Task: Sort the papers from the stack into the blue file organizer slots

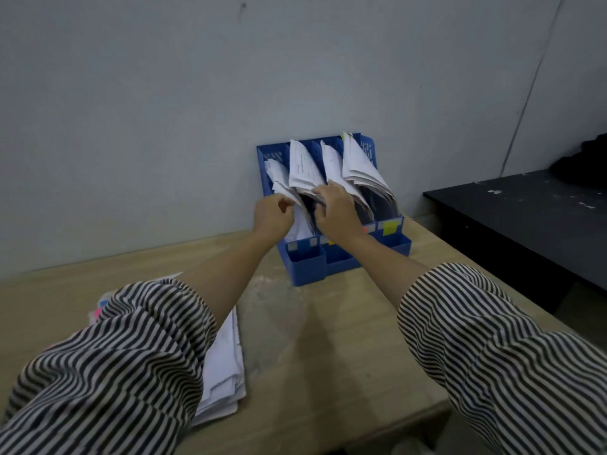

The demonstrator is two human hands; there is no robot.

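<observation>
Both hands are at the blue file organizer: the left hand pinches a sheet edge at the leftmost slot, while the right hand curls its fingers around papers just beside it. All four slots I can count already hold paper bundles. One stack remains on the worktop beneath the left forearm, so sorting seems well along but unfinished.
</observation>
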